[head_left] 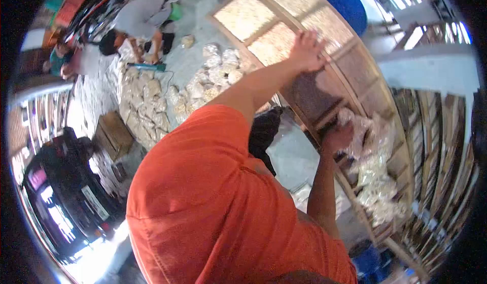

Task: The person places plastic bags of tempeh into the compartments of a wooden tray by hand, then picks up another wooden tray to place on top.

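Note:
My left hand [308, 51] is open, its fingers spread over a wooden frame [281, 14] divided into compartments. Pale grain-like material [271, 43] fills the compartments beside and beyond this hand. Lower in the view, my right hand [338, 136] is at the near side of the same frame, against crumpled clear plastic [373, 165]. Blur and plastic hide its fingers, so its grip cannot be made out. Between the two hands lies a darker compartment [312, 97] in shadow.
Filled clear bags [215, 73] and tan packets [144, 104] lie on the floor at left. A person [144, 18] bends over them; another person [63, 61] is farther left. A cardboard box [114, 134], a black vehicle [73, 190] and a blue round container [342, 2] also show.

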A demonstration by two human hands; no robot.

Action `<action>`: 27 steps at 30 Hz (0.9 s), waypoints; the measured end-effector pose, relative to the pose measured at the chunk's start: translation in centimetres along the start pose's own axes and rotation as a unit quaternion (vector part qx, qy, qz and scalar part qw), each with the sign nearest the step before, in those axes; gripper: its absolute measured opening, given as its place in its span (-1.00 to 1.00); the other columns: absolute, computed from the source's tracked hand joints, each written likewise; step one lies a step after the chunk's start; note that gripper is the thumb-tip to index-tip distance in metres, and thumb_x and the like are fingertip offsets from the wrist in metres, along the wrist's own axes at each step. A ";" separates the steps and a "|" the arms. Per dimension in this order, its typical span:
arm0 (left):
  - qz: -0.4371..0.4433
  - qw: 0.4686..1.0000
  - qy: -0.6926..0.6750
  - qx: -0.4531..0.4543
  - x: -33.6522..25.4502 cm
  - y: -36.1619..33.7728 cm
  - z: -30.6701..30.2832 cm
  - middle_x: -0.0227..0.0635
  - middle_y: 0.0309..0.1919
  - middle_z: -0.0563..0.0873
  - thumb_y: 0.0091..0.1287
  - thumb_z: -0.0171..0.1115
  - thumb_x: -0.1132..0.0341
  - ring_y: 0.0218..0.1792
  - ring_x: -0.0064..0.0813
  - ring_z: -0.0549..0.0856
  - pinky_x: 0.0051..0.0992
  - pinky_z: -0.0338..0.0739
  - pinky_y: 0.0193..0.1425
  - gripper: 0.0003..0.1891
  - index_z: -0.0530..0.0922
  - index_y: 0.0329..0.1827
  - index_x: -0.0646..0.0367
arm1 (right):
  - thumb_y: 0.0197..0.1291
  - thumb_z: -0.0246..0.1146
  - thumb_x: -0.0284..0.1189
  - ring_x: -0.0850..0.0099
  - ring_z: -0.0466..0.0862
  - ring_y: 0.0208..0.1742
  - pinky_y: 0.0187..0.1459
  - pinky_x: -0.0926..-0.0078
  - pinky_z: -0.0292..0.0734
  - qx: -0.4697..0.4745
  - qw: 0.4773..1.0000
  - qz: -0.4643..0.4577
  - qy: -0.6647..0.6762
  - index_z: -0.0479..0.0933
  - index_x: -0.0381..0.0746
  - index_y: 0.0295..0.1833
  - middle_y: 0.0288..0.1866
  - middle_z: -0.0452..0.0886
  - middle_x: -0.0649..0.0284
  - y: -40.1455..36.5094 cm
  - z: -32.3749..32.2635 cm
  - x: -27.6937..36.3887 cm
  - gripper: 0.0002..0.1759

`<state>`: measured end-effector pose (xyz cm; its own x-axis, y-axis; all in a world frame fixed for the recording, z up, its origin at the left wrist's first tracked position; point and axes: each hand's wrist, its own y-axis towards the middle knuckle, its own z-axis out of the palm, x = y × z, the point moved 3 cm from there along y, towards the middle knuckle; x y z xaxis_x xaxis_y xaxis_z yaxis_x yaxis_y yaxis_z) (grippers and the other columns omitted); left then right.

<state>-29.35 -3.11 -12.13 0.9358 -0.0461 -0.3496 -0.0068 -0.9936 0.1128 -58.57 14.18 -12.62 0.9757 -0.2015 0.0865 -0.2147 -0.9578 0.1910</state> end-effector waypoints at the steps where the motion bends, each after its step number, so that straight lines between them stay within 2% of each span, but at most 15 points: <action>1: -0.015 1.000 0.006 -0.013 0.3 -0.3 -0.5 0.07 0.75 0.03 0.51 -0.19 -0.48 0.75 0.10 -0.03 0.21 -0.35 0.75 -0.12 0.22 0.75 -0.15 | 0.55 0.14 -0.10 -0.13 0.58 0.35 0.29 -0.23 0.47 -0.004 1.000 -0.019 0.009 0.48 -0.24 0.48 0.45 0.54 -0.08 -0.1 -0.4 0.3 -0.42; 7: 0.010 0.997 -0.049 0.052 0.8 -0.9 -2.2 -0.01 0.79 -0.12 0.47 -0.23 -0.55 0.78 0.04 -0.18 0.12 -0.43 0.77 -0.01 0.05 0.80 -0.11 | 0.60 0.04 -0.05 -0.05 0.63 0.26 0.20 -0.22 0.53 -0.053 0.998 -0.023 -0.023 0.51 -0.09 0.44 0.29 0.60 0.04 -0.8 1.9 -1.4 -0.49; 9: 0.013 0.993 -0.027 0.110 0.9 -1.0 -2.7 -0.04 0.80 -0.17 0.44 -0.23 -0.57 0.78 0.00 -0.25 0.09 -0.46 0.77 0.02 -0.02 0.82 -0.13 | 0.59 0.06 -0.04 -0.03 0.62 0.29 0.18 -0.22 0.54 0.013 0.998 0.027 -0.053 0.51 -0.06 0.43 0.34 0.59 0.06 -0.5 2.5 -2.1 -0.50; 11: 0.010 0.994 -0.030 0.106 1.2 -1.2 -2.7 -0.04 0.80 -0.17 0.40 -0.20 -0.61 0.78 0.00 -0.25 0.08 -0.47 0.78 0.06 -0.01 0.81 -0.14 | 0.56 0.11 -0.03 -0.08 0.63 0.29 0.21 -0.20 0.55 -0.054 0.996 -0.064 -0.011 0.53 -0.20 0.40 0.32 0.62 -0.01 -0.1 3.1 -4.1 -0.45; 13: 0.027 0.990 -0.012 0.140 1.3 -1.2 -2.8 -0.02 0.79 -0.16 0.36 -0.19 -0.64 0.78 0.01 -0.24 0.08 -0.48 0.77 0.10 -0.01 0.81 -0.11 | 0.53 0.18 -0.08 -0.10 0.69 0.20 0.21 -0.07 0.57 0.041 0.998 -0.022 0.048 0.55 -0.38 0.32 0.21 0.68 -0.12 2.3 4.0 -5.6 -0.42; 14: 0.043 0.991 -0.013 0.129 1.5 -1.1 -2.2 0.05 0.78 -0.16 0.26 -0.17 -0.72 0.78 0.02 -0.25 0.11 -0.50 0.77 0.22 -0.01 0.81 -0.03 | 0.49 0.23 -0.14 -0.09 0.72 0.07 0.15 0.06 0.59 0.104 0.968 0.049 0.221 0.55 -0.50 0.27 0.08 0.72 -0.20 4.4 4.5 -6.6 -0.41; 17: 0.196 0.958 -0.074 0.198 -1.5 -3.9 -3.7 0.18 0.76 -0.12 0.14 0.06 -0.72 0.77 0.09 -0.17 0.12 -0.45 0.77 0.36 -0.10 0.81 0.05 | 0.48 0.26 -0.20 -0.01 0.72 -0.04 0.09 0.11 0.59 0.089 0.943 -0.004 0.319 0.54 -0.52 0.27 0.00 0.73 -0.15 7.3 -5.0 -4.1 -0.44; 18: 0.250 0.938 -0.132 0.199 -3.5 -6.1 -6.1 0.21 0.75 -0.10 0.12 0.18 -0.68 0.76 0.12 -0.12 0.09 -0.38 0.79 0.39 -0.14 0.82 0.06 | 0.52 0.25 -0.22 0.00 0.69 0.02 0.09 0.13 0.60 0.195 0.818 0.142 0.522 0.56 -0.49 0.24 0.10 0.71 -0.05 7.0 -7.5 -2.4 -0.50; 20: 0.327 0.841 -0.424 0.080 -7.6 -9.3 -4.8 0.16 0.71 0.13 0.12 0.49 -0.43 0.72 0.05 0.11 -0.10 -0.13 0.80 0.36 -0.10 0.80 0.09 | 0.55 0.23 -0.23 0.02 0.67 0.06 0.10 0.14 0.59 0.192 0.823 0.093 0.527 0.55 -0.41 0.28 0.18 0.67 -0.01 5.8 -15.0 1.6 -0.54; 21: 0.324 0.846 -0.417 0.078 -9.2 -10.4 -6.4 0.16 0.71 0.13 0.12 0.49 -0.43 0.72 0.05 0.11 -0.10 -0.13 0.80 0.36 -0.10 0.80 0.09 | 0.58 0.21 -0.20 0.03 0.62 0.20 0.19 0.13 0.57 0.216 0.771 0.100 0.591 0.48 -0.29 0.41 0.33 0.59 0.02 6.0 -15.0 1.5 -0.52; 22: 0.288 0.807 -0.514 0.050 -10.6 -11.4 -10.0 0.05 0.62 0.30 0.31 0.44 -0.25 0.61 -0.09 0.29 -0.17 0.06 0.73 0.10 0.06 0.72 0.12 | 0.62 0.19 -0.17 0.03 0.58 0.33 0.27 0.13 0.55 0.240 0.714 0.110 0.648 0.41 -0.16 0.53 0.48 0.50 0.04 6.2 -14.9 1.4 -0.48; 23: 0.249 0.756 -0.605 0.020 -11.2 -11.9 -12.7 -0.05 0.52 0.48 0.49 0.40 -0.07 0.51 -0.23 0.47 -0.24 0.26 0.66 -0.17 0.22 0.64 0.15 | 0.62 0.19 -0.17 0.03 0.58 0.33 0.27 0.13 0.55 0.242 0.713 0.101 0.651 0.41 -0.16 0.53 0.48 0.50 0.04 6.5 -13.7 1.4 -0.48; 24: 0.251 0.759 -0.601 0.011 -11.3 -12.2 -14.0 -0.05 0.52 0.48 0.49 0.40 -0.07 0.51 -0.23 0.47 -0.24 0.26 0.66 -0.17 0.22 0.64 0.15 | 0.63 0.18 -0.15 0.07 0.54 0.40 0.31 0.09 0.58 0.261 0.659 0.115 0.695 0.29 -0.23 0.59 0.52 0.43 0.00 6.6 -13.2 2.1 -0.39; 25: 0.188 0.756 -0.621 0.085 -11.6 -12.6 -14.5 -0.08 0.51 0.50 0.56 0.30 -0.05 0.49 -0.23 0.49 -0.23 0.31 0.63 -0.25 0.25 0.64 0.15 | 0.64 0.17 -0.14 0.11 0.50 0.48 0.34 0.06 0.60 0.281 0.604 0.130 0.734 0.17 -0.31 0.64 0.56 0.36 -0.03 6.8 -13.1 2.4 -0.30; 27: 0.123 0.747 -0.635 0.151 -11.9 -13.2 -13.1 -0.10 0.50 0.52 0.63 0.20 -0.04 0.48 -0.23 0.52 -0.22 0.36 0.60 -0.33 0.28 0.63 0.16 | 0.63 0.17 -0.14 0.10 0.42 0.57 0.44 0.04 0.52 0.333 0.594 -0.149 0.717 0.07 -0.24 0.69 0.61 0.32 -0.01 7.4 -14.2 5.1 -0.25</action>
<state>-35.77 11.86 2.69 -0.1954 -0.1008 -0.9755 -0.3831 -0.9079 0.1705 -55.83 8.95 3.16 -0.1777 -0.0784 0.9810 0.4899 -0.8715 0.0191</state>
